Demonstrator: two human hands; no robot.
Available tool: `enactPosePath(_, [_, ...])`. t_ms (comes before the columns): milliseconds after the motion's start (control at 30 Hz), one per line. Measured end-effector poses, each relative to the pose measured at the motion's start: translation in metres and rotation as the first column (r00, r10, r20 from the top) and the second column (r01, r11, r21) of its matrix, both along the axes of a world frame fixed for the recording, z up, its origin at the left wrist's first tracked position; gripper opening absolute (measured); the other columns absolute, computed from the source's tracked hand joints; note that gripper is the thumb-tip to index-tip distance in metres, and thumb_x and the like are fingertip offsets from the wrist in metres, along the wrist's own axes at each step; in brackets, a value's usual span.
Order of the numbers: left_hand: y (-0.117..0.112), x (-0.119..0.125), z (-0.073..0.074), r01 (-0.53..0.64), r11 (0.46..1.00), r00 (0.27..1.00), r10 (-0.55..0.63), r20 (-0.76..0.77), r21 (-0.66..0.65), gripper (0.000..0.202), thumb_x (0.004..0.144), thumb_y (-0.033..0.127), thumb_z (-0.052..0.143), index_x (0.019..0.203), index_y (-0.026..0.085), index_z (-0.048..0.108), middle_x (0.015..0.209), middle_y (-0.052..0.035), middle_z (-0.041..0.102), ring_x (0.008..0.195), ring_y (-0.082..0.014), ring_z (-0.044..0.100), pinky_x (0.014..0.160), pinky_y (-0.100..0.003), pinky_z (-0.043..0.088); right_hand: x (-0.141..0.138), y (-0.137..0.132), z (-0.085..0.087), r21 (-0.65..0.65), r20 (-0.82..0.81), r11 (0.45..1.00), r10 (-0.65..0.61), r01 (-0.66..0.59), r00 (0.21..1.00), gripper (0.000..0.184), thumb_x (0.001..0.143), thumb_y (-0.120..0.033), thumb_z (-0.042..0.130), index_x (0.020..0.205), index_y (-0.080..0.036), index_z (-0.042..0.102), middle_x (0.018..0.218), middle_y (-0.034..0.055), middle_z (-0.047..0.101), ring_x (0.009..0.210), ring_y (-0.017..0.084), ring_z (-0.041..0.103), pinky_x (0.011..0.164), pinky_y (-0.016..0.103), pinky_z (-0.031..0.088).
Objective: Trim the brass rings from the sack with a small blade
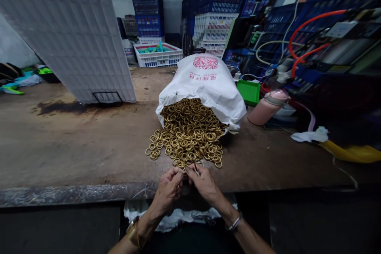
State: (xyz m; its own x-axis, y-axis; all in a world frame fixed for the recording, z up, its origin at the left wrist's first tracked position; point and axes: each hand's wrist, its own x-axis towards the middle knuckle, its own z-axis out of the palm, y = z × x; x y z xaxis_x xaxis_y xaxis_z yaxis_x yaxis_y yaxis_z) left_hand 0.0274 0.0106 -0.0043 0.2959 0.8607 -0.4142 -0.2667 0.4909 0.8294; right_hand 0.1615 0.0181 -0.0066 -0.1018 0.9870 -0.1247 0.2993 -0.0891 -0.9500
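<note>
At the table's front edge my left hand point(170, 185) is closed in a pinch on a gold-coloured ring point(184, 170), which its fingers partly cover. My right hand point(205, 185) meets it there, closed around a slim dark tool point(195, 167) whose tip points up; its exact kind is too small to tell. Just beyond both hands lies a heap of gold-coloured rings point(190, 139), spilling from the mouth of a white woven sack point(205, 87) with red print. The sack rests on its side with its opening towards me.
A ribbed grey panel point(89, 39) stands on the wooden table point(89, 151) at left. A pink bottle point(268, 107) and green tray point(248, 92) are right of the sack. Behind are a white crate point(159, 60) and stacked blue crates point(149, 12). Red hoses point(293, 43) curve at right.
</note>
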Motion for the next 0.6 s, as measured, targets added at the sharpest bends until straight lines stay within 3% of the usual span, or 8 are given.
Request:
enactPosePath(200, [-0.004,-0.001,0.008,0.074,0.997,0.997,-0.073,0.011,-0.039,0.031,0.068,0.045,0.059,0.074,0.020,0.042,0.045,0.0120,0.035,0.031,-0.0009,0.019,0.031,-0.014,0.013,-0.003,0.001,-0.004,0.047,-0.002,0.999,-0.021,0.021,1.000,0.021,0.074,-0.035,0.049,0.064,-0.017,0.052,0.058,-0.0042,0.047,0.058,0.009,0.042,0.057,0.020,0.035])
enactPosePath(400, [-0.007,-0.004,-0.003,0.062,0.998,0.987,-0.063,0.148,0.017,0.028,0.072,0.042,0.057,0.070,0.019,0.041,0.046,0.0114,0.035,0.031,-0.0003,0.018,0.031,-0.014,0.013,-0.002,0.001,-0.003,0.012,-0.021,1.000,0.007,-0.007,1.000,0.024,0.077,-0.036,0.043,0.063,-0.018,0.050,0.053,-0.0044,0.046,0.054,0.010,0.043,0.056,0.021,0.036])
enactPosePath(500, [-0.008,-0.005,-0.009,0.034,0.999,0.979,-0.036,0.201,0.015,0.027,0.073,0.042,0.057,0.074,0.020,0.041,0.047,0.0115,0.036,0.032,-0.0003,0.018,0.031,-0.014,0.013,-0.001,-0.001,-0.006,0.067,0.096,0.998,-0.020,0.014,0.995,0.024,0.081,-0.033,0.038,0.067,-0.018,0.050,0.056,-0.0027,0.049,0.055,0.011,0.045,0.056,0.021,0.035])
enactPosePath(600, [-0.009,-0.006,-0.009,0.001,1.000,0.982,-0.005,0.189,0.020,0.027,0.074,0.042,0.056,0.075,0.020,0.040,0.048,0.0115,0.036,0.032,-0.0005,0.019,0.032,-0.013,0.016,0.000,-0.007,-0.009,0.103,0.330,0.992,0.041,-0.079,0.943,0.016,0.078,-0.021,0.039,0.080,-0.019,0.054,0.066,0.0001,0.056,0.060,0.012,0.049,0.058,0.022,0.034])
